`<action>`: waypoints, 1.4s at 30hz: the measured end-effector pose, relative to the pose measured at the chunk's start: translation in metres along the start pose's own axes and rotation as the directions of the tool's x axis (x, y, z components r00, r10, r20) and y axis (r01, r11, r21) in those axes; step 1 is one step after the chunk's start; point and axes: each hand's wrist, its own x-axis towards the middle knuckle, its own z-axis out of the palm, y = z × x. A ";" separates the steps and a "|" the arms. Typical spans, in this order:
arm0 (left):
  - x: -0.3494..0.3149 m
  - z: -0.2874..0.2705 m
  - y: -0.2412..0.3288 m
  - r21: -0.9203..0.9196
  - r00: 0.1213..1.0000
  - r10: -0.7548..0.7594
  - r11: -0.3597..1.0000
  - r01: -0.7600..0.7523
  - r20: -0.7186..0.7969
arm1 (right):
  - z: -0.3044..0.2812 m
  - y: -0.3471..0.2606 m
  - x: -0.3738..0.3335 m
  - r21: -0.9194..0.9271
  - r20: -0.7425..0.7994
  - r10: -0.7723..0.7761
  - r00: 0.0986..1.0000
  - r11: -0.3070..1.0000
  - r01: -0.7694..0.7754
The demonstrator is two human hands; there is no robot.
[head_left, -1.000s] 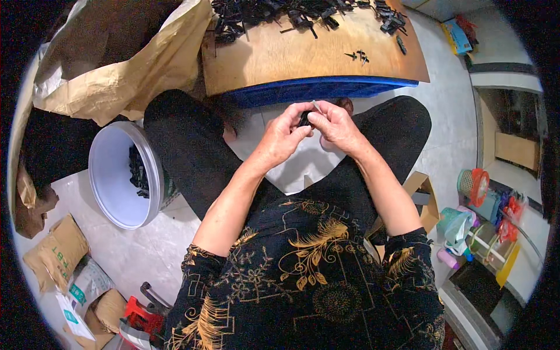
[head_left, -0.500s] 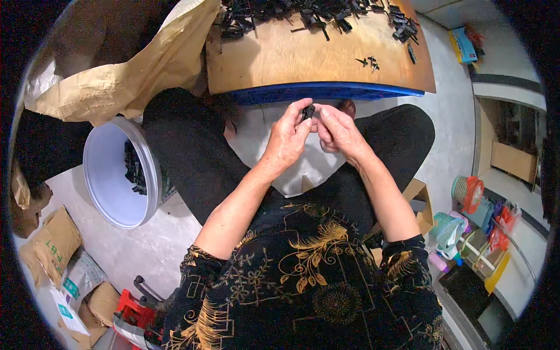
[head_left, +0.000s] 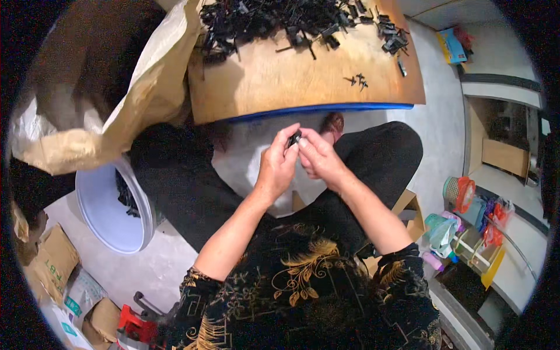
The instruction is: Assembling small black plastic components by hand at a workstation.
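Note:
Between my knees, just short of the table edge, both hands meet around a small black plastic part (head_left: 294,139). My left hand (head_left: 276,166) pinches it between thumb and fingers. Pressed close against its right side is my right hand (head_left: 322,157), thumb and fingers closed at the part; the fingers cover much of it. Ahead lies a wooden board (head_left: 262,87) with a blue edge below it. A heap of black plastic parts (head_left: 280,23) covers its far side. A few small dark pieces (head_left: 358,80) lie apart near the right, with a single part (head_left: 402,66) farther right.
A white bucket (head_left: 93,204) with black parts inside stands at left, below a large brown paper sack (head_left: 157,87). Several packed bags (head_left: 55,256) sit lower left. An open cardboard box (head_left: 413,213) is by my right leg; shelving with baskets (head_left: 461,192) lines the right.
The view has tilted, so the board and heap show lower and farther left. My right thumb and fingers have come in against the black part held in my left hand.

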 end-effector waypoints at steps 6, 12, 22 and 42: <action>0.002 0.001 0.010 0.088 0.996 -0.082 0.992 0.086 -0.043 | 0.003 -0.002 0.006 0.037 0.023 0.021 1.000 0.999 -0.022; 0.006 0.000 -0.009 0.267 0.989 0.115 0.960 -0.087 -0.089 | 0.006 -0.005 0.012 0.062 0.035 0.112 0.993 0.992 -0.114; -0.013 -0.058 0.090 -0.096 0.985 -0.005 0.995 -0.012 -0.170 | -0.014 -0.080 0.039 -0.497 0.167 -0.375 0.912 0.766 0.407; -0.081 -0.269 0.080 0.932 0.569 0.738 0.305 0.197 -0.362 | -0.044 -0.127 0.111 -0.649 -0.147 -0.512 0.847 0.696 0.308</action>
